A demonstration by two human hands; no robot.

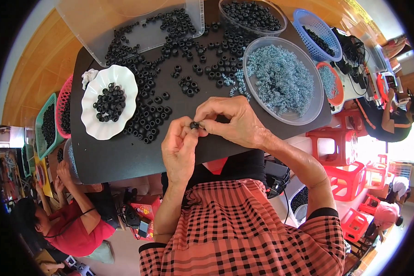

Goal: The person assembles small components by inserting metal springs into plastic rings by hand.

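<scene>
Close in front of my body, both hands meet at the table's near edge over a small round black plastic piece (194, 124). My left hand (178, 148) pinches it between thumb and fingers. From the right, the fingertips of my right hand (237, 122) press together at the same piece; whether they also hold a spring is hidden. Many loose black hollow pieces (152, 120) lie beyond and to the left of my hands. Past my right hand, a see-through round bowl (318, 99) holds a heap of small bluish coil springs (283, 76), some spilled beside its left rim.
A white scalloped plate (89, 124) of smaller black pieces sits at left. Farther back are a tipped see-through bin (201, 20), a tub of black pieces (250, 16) and a blue basket (303, 18). A co-worker (73, 221) works at left. Red stools (333, 145) stand at right.
</scene>
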